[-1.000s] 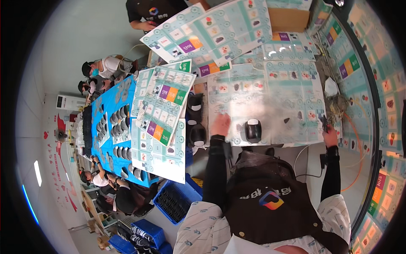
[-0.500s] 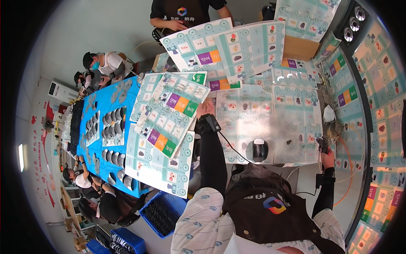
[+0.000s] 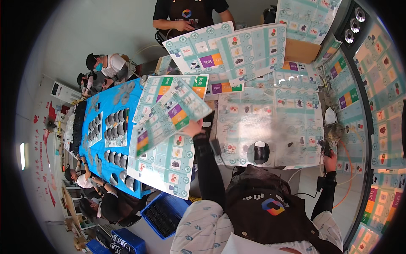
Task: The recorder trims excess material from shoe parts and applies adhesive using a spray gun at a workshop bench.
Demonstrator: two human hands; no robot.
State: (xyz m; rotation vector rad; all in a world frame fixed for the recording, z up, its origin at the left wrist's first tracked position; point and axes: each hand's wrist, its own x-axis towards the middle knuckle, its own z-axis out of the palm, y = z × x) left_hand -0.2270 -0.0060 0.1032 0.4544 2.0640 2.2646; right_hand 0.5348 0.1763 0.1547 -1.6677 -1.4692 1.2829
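My left hand [image 3: 193, 127] is closed on the lower right edge of a printed board [image 3: 160, 120], which tilts above other printed boards [image 3: 164, 166] at the edge of the blue table. Over at the right edge of my work table, my right hand [image 3: 330, 161] is wrapped round a dark handheld tool [image 3: 325, 148]; its exact kind is hard to make out. A black curved piece [image 3: 259, 155] with a pale top lies at the near edge of my table, between my arms. Beneath it, printed sheets [image 3: 243, 122] cover the tabletop, hazy and smudged.
Large printed boards [image 3: 253, 53] lean at the table's far side, with a co-worker [image 3: 186, 17] behind. Dark curved pieces [image 3: 116, 122] rest on the blue table [image 3: 95, 163], where other people work. A blue crate [image 3: 163, 213] stands lower left. An orange hose [image 3: 350, 169] hangs right.
My left hand has moved left and nearer to me. The board in it has swung round and slid lower left over the others. My right hand has hardly moved.
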